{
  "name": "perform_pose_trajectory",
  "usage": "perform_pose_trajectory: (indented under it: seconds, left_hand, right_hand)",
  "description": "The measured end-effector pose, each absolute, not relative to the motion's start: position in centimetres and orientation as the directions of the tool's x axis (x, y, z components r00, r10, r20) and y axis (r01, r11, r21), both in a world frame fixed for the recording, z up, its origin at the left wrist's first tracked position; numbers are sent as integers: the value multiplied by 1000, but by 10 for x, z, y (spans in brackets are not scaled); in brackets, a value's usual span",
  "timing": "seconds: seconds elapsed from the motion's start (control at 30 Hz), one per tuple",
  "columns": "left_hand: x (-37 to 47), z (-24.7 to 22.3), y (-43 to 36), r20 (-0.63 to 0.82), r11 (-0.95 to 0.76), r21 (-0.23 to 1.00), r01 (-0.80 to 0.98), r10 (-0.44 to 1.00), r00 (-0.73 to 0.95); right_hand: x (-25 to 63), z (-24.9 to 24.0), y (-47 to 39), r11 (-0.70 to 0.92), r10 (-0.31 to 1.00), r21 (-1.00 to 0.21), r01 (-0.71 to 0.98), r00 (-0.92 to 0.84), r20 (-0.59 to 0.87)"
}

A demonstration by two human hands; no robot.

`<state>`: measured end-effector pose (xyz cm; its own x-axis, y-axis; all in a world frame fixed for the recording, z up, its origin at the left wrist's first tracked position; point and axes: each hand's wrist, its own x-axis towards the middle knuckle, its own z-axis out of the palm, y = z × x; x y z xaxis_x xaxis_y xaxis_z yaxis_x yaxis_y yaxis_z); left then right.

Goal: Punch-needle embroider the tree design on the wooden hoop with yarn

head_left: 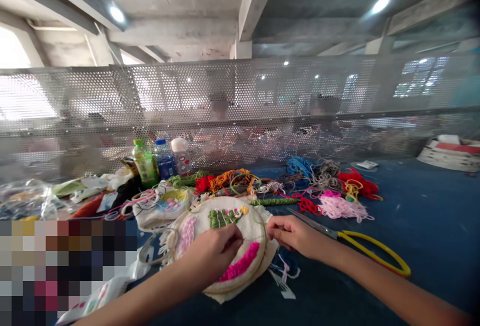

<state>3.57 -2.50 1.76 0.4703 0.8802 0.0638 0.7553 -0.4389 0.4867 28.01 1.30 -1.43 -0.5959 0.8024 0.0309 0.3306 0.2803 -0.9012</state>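
Note:
An embroidery hoop [240, 205] with cream cloth lies on the table, bearing green, pale pink and bright magenta stitching [242, 263]. Over the hoop's middle, my left hand [221, 243] is closed in a pinch, knuckles up. My right hand [292, 233] pinches just off the hoop's right edge. Between the two hands runs a faint fine strand that looks like thread [255, 238]; the fingertips themselves are partly hidden. Scissors with yellow handles [375, 248] lie partly behind my right forearm.
Yarn bundles in blue [300, 166], red [360, 184] and pink [343, 207] lie behind the hoop. Bottles [164, 158] stand at the back left near a perforated metal screen [180, 106]. Another embroidered cloth [150, 211] and plastic bags [26, 198] sit left. A white-and-red stack [450, 153] is far right.

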Motion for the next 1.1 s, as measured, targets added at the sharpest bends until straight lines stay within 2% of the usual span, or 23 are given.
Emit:
perform_pose_trajectory:
  seconds: [0.27, 0.43, 0.53, 0.83, 1.1]
  left_hand:
    - [32, 17, -21, 86, -469, 409, 783, 874, 479]
    - [28, 24, -18, 95, -459, 384, 802, 883, 460]
    - [26, 26, -16, 103, -429, 368, 825, 900, 423]
    - [31, 17, -19, 49, -422, 347, 838, 900, 433]
    - [31, 12, -18, 18, -411, 333, 849, 903, 430]
  right_hand:
    - [268, -7, -4, 336, 807, -858, 390, -588, 49]
    - [278, -12, 9, 176, 790, -929, 326, -610, -64]
    - [280, -16, 13, 115, 803, -953, 279, -591, -76]
    - [271, -20, 4, 40, 831, -970, 239, -548, -101]
    - [269, -26, 3, 38, 823, -980, 193, -563, -79]
